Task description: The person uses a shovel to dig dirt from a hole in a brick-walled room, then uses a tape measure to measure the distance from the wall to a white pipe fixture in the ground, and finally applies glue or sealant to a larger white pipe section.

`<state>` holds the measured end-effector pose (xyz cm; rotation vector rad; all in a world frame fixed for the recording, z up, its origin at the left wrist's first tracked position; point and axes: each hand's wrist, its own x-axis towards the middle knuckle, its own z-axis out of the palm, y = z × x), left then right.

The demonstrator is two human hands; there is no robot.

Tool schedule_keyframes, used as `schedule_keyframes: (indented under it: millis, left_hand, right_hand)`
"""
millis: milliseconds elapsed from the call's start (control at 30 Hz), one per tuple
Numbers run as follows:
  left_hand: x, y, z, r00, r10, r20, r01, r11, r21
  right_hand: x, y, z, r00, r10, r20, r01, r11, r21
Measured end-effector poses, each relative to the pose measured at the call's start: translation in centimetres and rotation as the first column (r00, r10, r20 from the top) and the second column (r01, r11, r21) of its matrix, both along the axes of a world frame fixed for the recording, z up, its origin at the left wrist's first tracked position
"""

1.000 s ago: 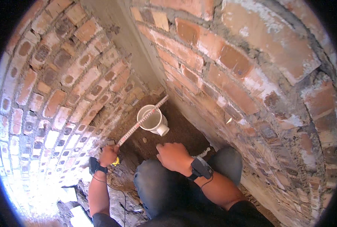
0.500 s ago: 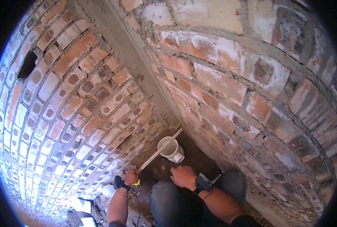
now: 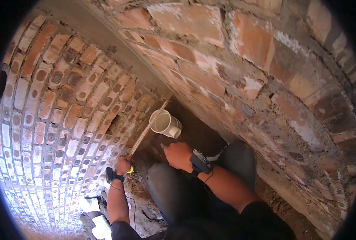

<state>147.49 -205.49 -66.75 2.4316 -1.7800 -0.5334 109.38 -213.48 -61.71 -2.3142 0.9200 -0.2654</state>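
A white plastic pipe fitting [image 3: 178, 129] with a wide round opening and a short side branch stands in the dirt at the corner of two brick walls. The pale blade of a tape measure [image 3: 144, 135] runs from my left hand [image 3: 124, 164] across the left part of the opening to the corner. My left hand is closed on the tape, and its yellow case shows just below the fingers. My right hand [image 3: 178, 155] is closed near the fitting's side branch, apart from it. A small thing pokes out at its fingertips, too small to name.
Brick walls rise close on the left [image 3: 66, 116] and right [image 3: 242, 100], meeting beyond the fitting. My knees [image 3: 166, 188] are bent beneath my arms. White pipe pieces [image 3: 102, 228] lie at the lower left by rubble. A thin dark cord hangs at my left wrist.
The view has shifted, bringing the fitting up and left. The blade now crosses nearer the opening's left rim. A small thing now shows at my right fingertips.
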Motion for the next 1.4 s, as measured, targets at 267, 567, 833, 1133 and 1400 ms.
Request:
schedule_keyframes:
  millis: [267, 567, 833, 1133, 1400]
  left_hand:
    - [-2.2, -1.4, 1.8, 0.986, -0.066, -0.152, 0.064, 0.998, -0.017]
    - [-3.2, -2.9, 2.3, 0.988, -0.068, -0.138, 0.073, 0.997, 0.027]
    - [-0.6, -2.7, 0.3, 0.995, -0.009, 0.100, -0.001, 0.996, 0.093]
    - [-2.2, -3.1, 0.8, 0.996, -0.005, 0.091, -0.005, 0.993, 0.115]
    - [-1.2, -2.5, -0.9, 1.000, -0.018, 0.016, 0.019, 0.998, -0.052]
  right_hand:
    - [0.0, 0.2, -1.2, 0.998, -0.054, 0.015, 0.054, 0.998, -0.037]
    - [0.0, 0.0, -1.5, 0.999, -0.026, -0.022, 0.026, 1.000, -0.013]
    - [0.4, -0.3, -0.2, 0.994, 0.012, -0.109, -0.008, 0.999, 0.035]
    - [0.3, -0.7, 0.4, 0.981, 0.049, -0.186, -0.033, 0.996, 0.088]
    - [0.4, -0.6, 0.0, 0.984, 0.019, -0.176, -0.001, 0.995, 0.100]
